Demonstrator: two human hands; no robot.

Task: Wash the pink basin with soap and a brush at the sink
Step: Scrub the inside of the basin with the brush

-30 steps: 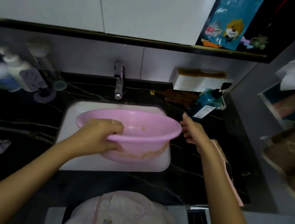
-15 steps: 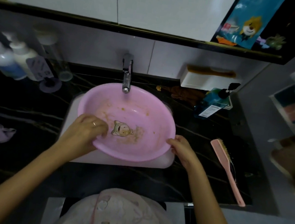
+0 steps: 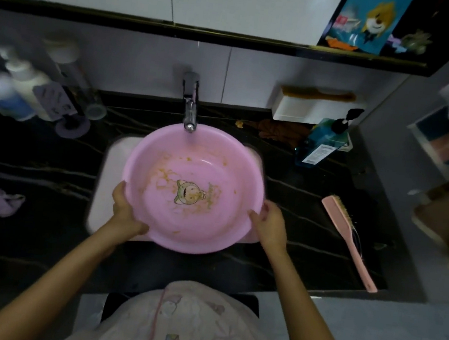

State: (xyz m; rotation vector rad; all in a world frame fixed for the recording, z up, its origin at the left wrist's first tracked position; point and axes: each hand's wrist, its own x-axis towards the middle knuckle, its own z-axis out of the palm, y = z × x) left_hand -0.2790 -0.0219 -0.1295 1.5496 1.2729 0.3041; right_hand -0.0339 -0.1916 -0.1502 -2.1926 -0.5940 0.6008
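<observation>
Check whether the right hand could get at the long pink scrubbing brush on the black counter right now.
Probably yes, once it lets go: the right hand grips the round pink plastic basin, and the long pink scrubbing brush lies on bare black counter to its right, nothing between.

One head-worn view — looking steeply down, close over the sink and counter.

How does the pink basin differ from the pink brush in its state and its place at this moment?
The pink basin is held by the left hand and right hand over the sink; the pink brush lies untouched on the black counter. The basin is round and smeared with orange-yellow residue; the brush is long and narrow. Both are pink.
</observation>
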